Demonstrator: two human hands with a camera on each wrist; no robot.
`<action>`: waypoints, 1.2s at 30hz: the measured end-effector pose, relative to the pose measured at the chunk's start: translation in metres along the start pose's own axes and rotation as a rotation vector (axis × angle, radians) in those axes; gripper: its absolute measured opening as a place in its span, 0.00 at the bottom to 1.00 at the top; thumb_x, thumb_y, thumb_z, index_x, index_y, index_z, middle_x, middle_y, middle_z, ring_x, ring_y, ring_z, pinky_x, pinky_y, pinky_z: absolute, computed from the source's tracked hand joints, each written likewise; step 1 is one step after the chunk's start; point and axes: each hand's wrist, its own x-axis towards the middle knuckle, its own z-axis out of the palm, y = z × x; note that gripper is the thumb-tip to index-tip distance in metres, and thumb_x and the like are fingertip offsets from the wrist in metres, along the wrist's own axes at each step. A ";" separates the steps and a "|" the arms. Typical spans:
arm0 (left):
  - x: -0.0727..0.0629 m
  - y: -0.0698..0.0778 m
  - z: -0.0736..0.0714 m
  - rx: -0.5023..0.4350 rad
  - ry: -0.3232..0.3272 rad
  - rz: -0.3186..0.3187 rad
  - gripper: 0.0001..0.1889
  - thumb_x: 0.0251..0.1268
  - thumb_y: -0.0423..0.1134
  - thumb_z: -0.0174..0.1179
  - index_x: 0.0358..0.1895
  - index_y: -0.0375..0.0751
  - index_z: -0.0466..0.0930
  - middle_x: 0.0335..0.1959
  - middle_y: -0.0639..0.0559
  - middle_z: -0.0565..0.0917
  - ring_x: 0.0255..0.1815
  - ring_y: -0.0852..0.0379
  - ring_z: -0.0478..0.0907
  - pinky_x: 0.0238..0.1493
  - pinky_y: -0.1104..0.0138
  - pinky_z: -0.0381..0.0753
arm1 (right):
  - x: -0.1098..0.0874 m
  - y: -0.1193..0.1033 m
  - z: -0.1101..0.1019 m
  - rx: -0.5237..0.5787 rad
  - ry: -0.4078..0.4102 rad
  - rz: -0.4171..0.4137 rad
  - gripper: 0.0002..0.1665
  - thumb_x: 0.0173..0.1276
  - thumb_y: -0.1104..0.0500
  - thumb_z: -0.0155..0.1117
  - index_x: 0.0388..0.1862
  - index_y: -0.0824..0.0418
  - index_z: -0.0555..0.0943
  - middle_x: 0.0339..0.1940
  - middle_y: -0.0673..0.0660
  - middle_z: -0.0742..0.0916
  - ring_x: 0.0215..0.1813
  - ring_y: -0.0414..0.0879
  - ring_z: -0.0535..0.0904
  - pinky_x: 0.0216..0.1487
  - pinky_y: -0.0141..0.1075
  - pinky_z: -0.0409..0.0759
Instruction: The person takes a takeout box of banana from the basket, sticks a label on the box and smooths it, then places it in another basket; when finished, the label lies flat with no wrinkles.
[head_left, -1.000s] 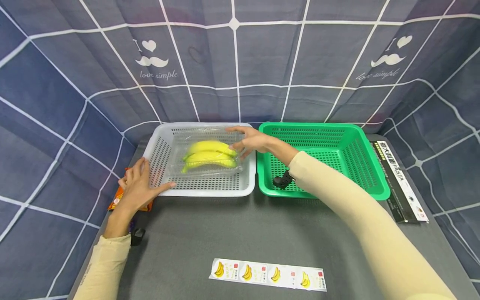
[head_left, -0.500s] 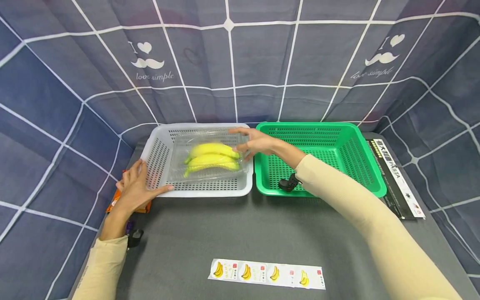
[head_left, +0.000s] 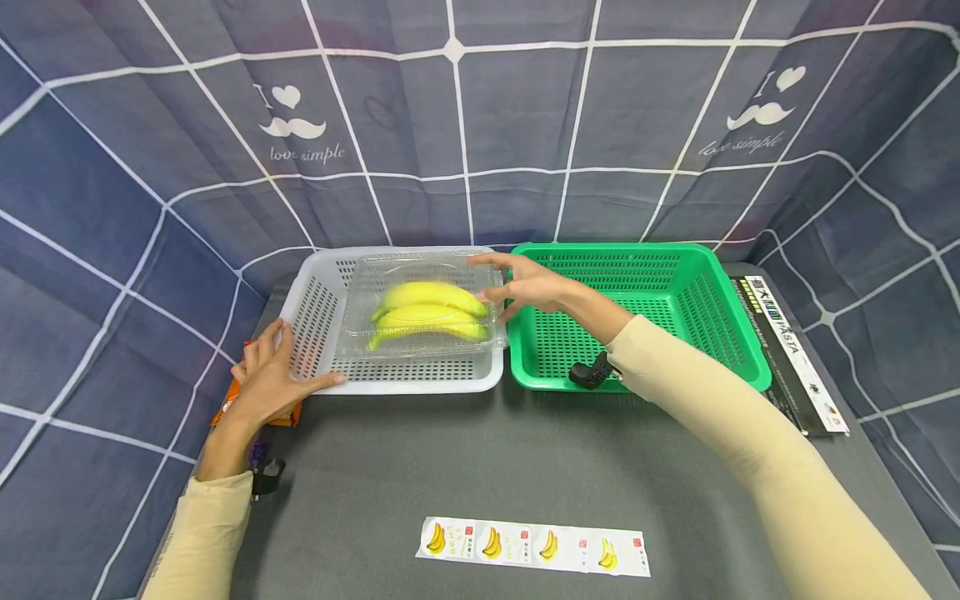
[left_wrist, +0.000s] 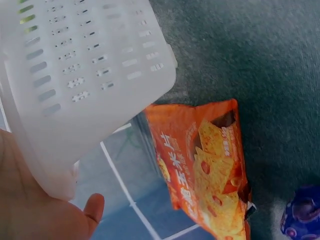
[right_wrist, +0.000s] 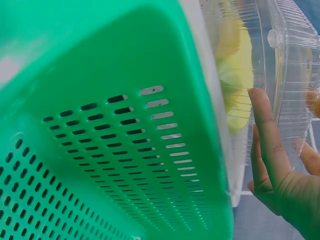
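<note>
At the right end of a clear plastic container (head_left: 420, 265), my right hand (head_left: 534, 285) holds its edge with spread fingers. Inside the container lie yellow bananas (head_left: 431, 318). It overlaps the white basket (head_left: 420, 388), its right end reaching that basket's right rim. In the right wrist view, fingertips (right_wrist: 260, 97) lie against the clear wall beside the bananas. My left hand (head_left: 262, 379) grips the white basket's front left corner, thumb along the front rim and fingers over the left rim. The left wrist view shows its palm (left_wrist: 35, 215) against the basket corner.
A green basket (head_left: 538, 383) stands right of the white one, under my right forearm. A black pasta box (head_left: 787, 358) lies beyond it. A strip of banana stickers (head_left: 534, 547) lies in front. An orange snack bag (left_wrist: 200, 170) and a purple package (left_wrist: 302, 215) lie left.
My right hand has shifted a little to the right, and the clear container with the bananas has come along toward the white basket's right rim. The left hand stays at the corner.
</note>
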 end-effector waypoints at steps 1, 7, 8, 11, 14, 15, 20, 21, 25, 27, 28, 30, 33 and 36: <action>0.000 0.000 0.000 0.000 0.000 0.001 0.68 0.45 0.67 0.70 0.78 0.32 0.37 0.79 0.34 0.40 0.69 0.27 0.42 0.54 0.34 0.45 | -0.002 -0.001 0.000 0.003 0.001 -0.007 0.41 0.67 0.63 0.65 0.76 0.48 0.62 0.79 0.60 0.51 0.40 0.50 0.78 0.43 0.51 0.85; -0.002 -0.001 -0.002 -0.011 0.001 -0.002 0.68 0.45 0.66 0.71 0.78 0.32 0.37 0.79 0.35 0.39 0.70 0.27 0.41 0.56 0.33 0.43 | -0.011 -0.006 0.003 0.014 -0.020 -0.054 0.41 0.67 0.65 0.64 0.76 0.50 0.62 0.79 0.59 0.52 0.41 0.51 0.79 0.42 0.52 0.85; -0.002 -0.001 -0.002 -0.010 0.000 -0.004 0.68 0.45 0.67 0.71 0.78 0.32 0.37 0.79 0.35 0.39 0.70 0.28 0.41 0.56 0.33 0.43 | -0.012 -0.006 0.004 0.018 -0.027 -0.060 0.40 0.67 0.65 0.64 0.76 0.49 0.63 0.79 0.59 0.53 0.43 0.52 0.79 0.42 0.52 0.85; -0.003 0.000 -0.003 -0.006 -0.006 -0.010 0.68 0.45 0.67 0.71 0.78 0.32 0.36 0.79 0.35 0.39 0.70 0.28 0.41 0.55 0.35 0.45 | -0.017 -0.006 0.006 0.025 -0.042 -0.070 0.40 0.67 0.65 0.64 0.76 0.48 0.63 0.78 0.57 0.54 0.48 0.57 0.80 0.43 0.52 0.85; -0.002 0.001 -0.004 -0.007 -0.021 -0.011 0.69 0.44 0.67 0.71 0.78 0.33 0.36 0.79 0.36 0.38 0.69 0.28 0.42 0.53 0.36 0.46 | -0.022 -0.005 0.007 0.024 -0.041 -0.077 0.40 0.68 0.65 0.63 0.76 0.48 0.63 0.78 0.57 0.54 0.51 0.61 0.80 0.43 0.52 0.85; -0.001 0.002 -0.005 -0.010 -0.026 -0.010 0.69 0.44 0.67 0.71 0.78 0.33 0.35 0.79 0.36 0.38 0.69 0.29 0.42 0.53 0.37 0.46 | -0.023 -0.004 0.007 0.022 -0.037 -0.078 0.40 0.68 0.64 0.64 0.75 0.48 0.63 0.78 0.58 0.54 0.50 0.61 0.80 0.43 0.52 0.85; -0.001 0.001 -0.005 -0.019 -0.040 -0.008 0.69 0.45 0.66 0.71 0.78 0.34 0.33 0.79 0.37 0.36 0.69 0.29 0.41 0.52 0.36 0.47 | -0.032 -0.003 0.007 0.025 -0.031 -0.081 0.40 0.67 0.62 0.65 0.76 0.47 0.63 0.78 0.58 0.54 0.49 0.63 0.79 0.44 0.52 0.84; -0.001 0.001 -0.005 -0.019 -0.037 -0.006 0.69 0.45 0.66 0.71 0.78 0.34 0.33 0.79 0.37 0.36 0.69 0.28 0.41 0.52 0.36 0.47 | -0.034 -0.003 0.007 0.026 -0.031 -0.080 0.40 0.67 0.62 0.66 0.76 0.48 0.63 0.78 0.58 0.54 0.49 0.63 0.79 0.44 0.52 0.84; -0.002 0.001 -0.004 -0.023 -0.025 0.011 0.68 0.46 0.64 0.71 0.78 0.33 0.34 0.79 0.36 0.37 0.68 0.28 0.42 0.51 0.37 0.47 | -0.045 -0.003 0.007 0.025 -0.037 -0.086 0.41 0.67 0.62 0.66 0.76 0.48 0.63 0.78 0.58 0.55 0.45 0.61 0.80 0.44 0.52 0.84; -0.002 0.002 -0.004 -0.025 -0.019 0.019 0.67 0.46 0.63 0.71 0.78 0.31 0.35 0.79 0.35 0.38 0.67 0.27 0.43 0.51 0.37 0.47 | -0.050 -0.002 0.007 0.032 -0.049 -0.094 0.41 0.67 0.63 0.65 0.77 0.50 0.61 0.78 0.59 0.55 0.45 0.62 0.80 0.43 0.52 0.84; -0.003 0.002 -0.004 -0.027 -0.018 0.020 0.67 0.47 0.63 0.71 0.78 0.31 0.36 0.79 0.35 0.39 0.67 0.27 0.43 0.51 0.37 0.47 | -0.053 -0.002 0.007 0.037 -0.052 -0.099 0.41 0.67 0.64 0.65 0.77 0.51 0.61 0.77 0.59 0.55 0.45 0.63 0.80 0.43 0.53 0.84; -0.003 0.002 -0.004 -0.027 -0.019 0.018 0.67 0.47 0.63 0.71 0.78 0.31 0.35 0.79 0.35 0.38 0.68 0.27 0.42 0.51 0.37 0.47 | -0.058 -0.001 0.006 0.046 -0.060 -0.111 0.42 0.67 0.65 0.64 0.77 0.53 0.60 0.78 0.59 0.55 0.47 0.66 0.79 0.43 0.54 0.84; -0.004 0.002 -0.004 -0.028 -0.026 0.011 0.68 0.46 0.65 0.71 0.78 0.33 0.34 0.79 0.35 0.38 0.69 0.27 0.41 0.52 0.36 0.46 | -0.066 0.001 0.005 0.055 -0.055 -0.115 0.42 0.67 0.66 0.64 0.77 0.53 0.60 0.79 0.58 0.55 0.53 0.70 0.77 0.42 0.54 0.84; -0.004 0.001 -0.003 -0.032 -0.032 0.005 0.69 0.46 0.65 0.71 0.78 0.35 0.33 0.79 0.36 0.37 0.69 0.27 0.40 0.53 0.35 0.46 | -0.076 0.002 0.004 0.064 -0.042 -0.107 0.42 0.67 0.66 0.64 0.77 0.52 0.60 0.79 0.57 0.55 0.58 0.67 0.77 0.42 0.55 0.84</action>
